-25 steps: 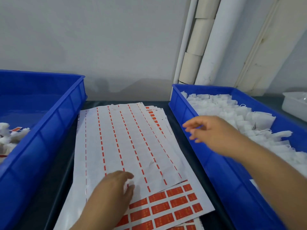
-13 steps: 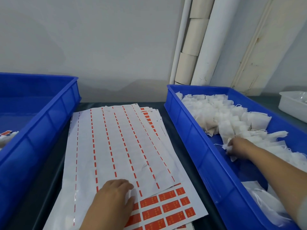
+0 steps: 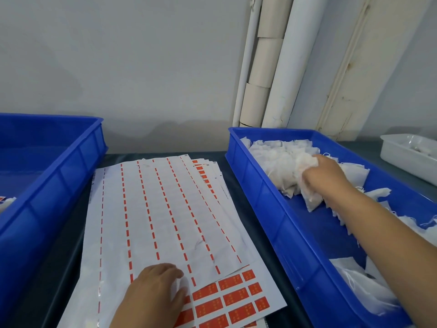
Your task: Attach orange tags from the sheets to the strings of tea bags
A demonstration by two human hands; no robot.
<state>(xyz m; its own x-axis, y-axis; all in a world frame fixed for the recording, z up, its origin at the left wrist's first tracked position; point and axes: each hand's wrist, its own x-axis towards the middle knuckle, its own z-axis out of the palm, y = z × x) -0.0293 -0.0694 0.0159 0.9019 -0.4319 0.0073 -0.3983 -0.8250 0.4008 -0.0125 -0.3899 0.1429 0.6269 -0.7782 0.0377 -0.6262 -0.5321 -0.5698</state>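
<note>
A stack of tag sheets point(image 3: 165, 214) lies on the dark table between two blue bins. The top sheet is mostly stripped, showing only orange dashes; the sheet under it shows rows of orange tags point(image 3: 236, 297) at its near end. My left hand point(image 3: 153, 294) rests on the near end of the sheets, fingers bent at the top sheet's edge. The right blue bin point(image 3: 272, 209) holds a heap of white tea bags point(image 3: 279, 162). My right hand point(image 3: 324, 174) is in that bin, fingers curled round a bunch of tea bags.
A second blue bin point(image 3: 54, 181) stands at the left, with a few tagged tea bags point(image 3: 6, 202) at its near edge. A white tray point(image 3: 409, 157) sits at the far right. White pipes point(image 3: 272, 67) run up the wall behind.
My right hand has moved from the middle of the right bin up to the heap at its far end and taken hold of a bunch of tea bags. My left hand has stayed on the sheets.
</note>
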